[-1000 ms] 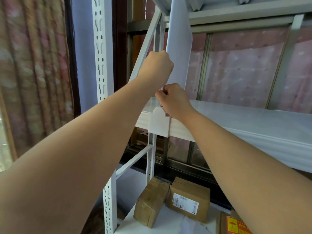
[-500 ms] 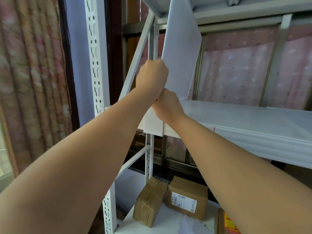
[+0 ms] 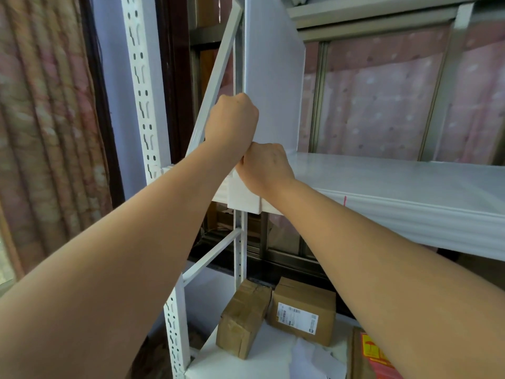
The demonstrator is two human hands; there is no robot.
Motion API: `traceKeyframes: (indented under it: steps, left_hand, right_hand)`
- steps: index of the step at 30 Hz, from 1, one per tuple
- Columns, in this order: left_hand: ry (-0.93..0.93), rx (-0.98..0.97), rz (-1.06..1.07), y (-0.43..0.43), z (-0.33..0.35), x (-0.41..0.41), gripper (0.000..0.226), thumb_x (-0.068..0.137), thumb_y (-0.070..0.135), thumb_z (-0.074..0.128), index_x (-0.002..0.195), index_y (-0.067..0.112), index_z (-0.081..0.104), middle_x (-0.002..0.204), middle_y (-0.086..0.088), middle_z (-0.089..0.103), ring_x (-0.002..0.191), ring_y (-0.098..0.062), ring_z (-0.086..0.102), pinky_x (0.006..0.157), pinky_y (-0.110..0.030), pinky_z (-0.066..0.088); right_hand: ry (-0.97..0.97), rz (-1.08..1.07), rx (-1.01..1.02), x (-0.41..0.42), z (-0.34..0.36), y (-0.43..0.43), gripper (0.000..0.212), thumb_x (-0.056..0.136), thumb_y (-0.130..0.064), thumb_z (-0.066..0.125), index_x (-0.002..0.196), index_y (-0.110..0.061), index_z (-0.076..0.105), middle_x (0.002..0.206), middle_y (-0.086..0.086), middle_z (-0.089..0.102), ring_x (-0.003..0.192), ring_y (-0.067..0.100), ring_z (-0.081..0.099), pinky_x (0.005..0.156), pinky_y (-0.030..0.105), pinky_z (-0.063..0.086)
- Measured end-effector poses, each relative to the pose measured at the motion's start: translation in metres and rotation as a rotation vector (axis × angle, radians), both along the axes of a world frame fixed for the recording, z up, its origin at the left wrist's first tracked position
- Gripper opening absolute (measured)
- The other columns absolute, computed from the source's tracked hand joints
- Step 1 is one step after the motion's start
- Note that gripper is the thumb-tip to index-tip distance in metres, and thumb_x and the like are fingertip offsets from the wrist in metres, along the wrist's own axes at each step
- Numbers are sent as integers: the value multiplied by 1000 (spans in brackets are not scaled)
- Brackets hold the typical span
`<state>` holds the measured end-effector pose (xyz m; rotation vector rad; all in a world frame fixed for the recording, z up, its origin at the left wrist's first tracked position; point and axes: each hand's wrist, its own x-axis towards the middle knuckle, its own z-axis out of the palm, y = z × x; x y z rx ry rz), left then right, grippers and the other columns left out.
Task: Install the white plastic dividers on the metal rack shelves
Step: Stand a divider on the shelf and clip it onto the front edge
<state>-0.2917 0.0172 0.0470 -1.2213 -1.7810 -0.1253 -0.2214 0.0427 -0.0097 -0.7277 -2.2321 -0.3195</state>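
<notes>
head view | worn on head | faces forward, slightly down at rack shelf (image 3: 396, 187) | close, arm's reach

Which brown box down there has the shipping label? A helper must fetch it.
Look at the bottom shelf of the metal rack. Two brown boxes stand side by side; take the right box, with a white barcode label, unlike the plain taped box.

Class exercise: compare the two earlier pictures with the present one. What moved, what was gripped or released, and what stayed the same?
The right hand rose from the shelf's front lip to press against the left hand. The white divider swung more broadside, its lower end nearer the shelf. Both hands kept their hold on its front edge; nothing was released. The boxes below did not move.
</notes>
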Motion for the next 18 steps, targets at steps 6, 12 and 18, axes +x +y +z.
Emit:
traceKeyframes:
  steps: [6, 12, 18]
  left_hand:
    - [-1, -20, 22, -5, -1, 3, 28, 87, -11, 50, 113, -5, 57, 84, -18, 43, 89, -35, 58, 72, -36, 45]
    - [4, -25, 62, -9, -5, 6, 27, 88, -9, 51, 112, -1, 59, 80, -15, 43, 87, -31, 59, 71, -33, 43]
    - [-94, -15, -59, -10, -2, 2, 30, 90, -3, 52, 120, 0, 53, 87, -15, 48, 93, -30, 60, 76, -32, 45]
  right_hand:
    - [-71, -42, 74, 1, 3, 2, 38, 94, -10, 30, 57, -18, 32, 50, -2, 39, 48, 12, 35, 84, 37, 32]
    - [-74, -38, 68, 4, -1, 3, 44, 99, -24, 24, 57, -19, 36, 50, -2, 43, 49, 11, 39, 82, 39, 35]
    - [-4, 78, -275, 3, 0, 8, 52, 98, -47, 25, 65, -16, 48, 63, -4, 53, 55, 8, 51, 59, 25, 36]
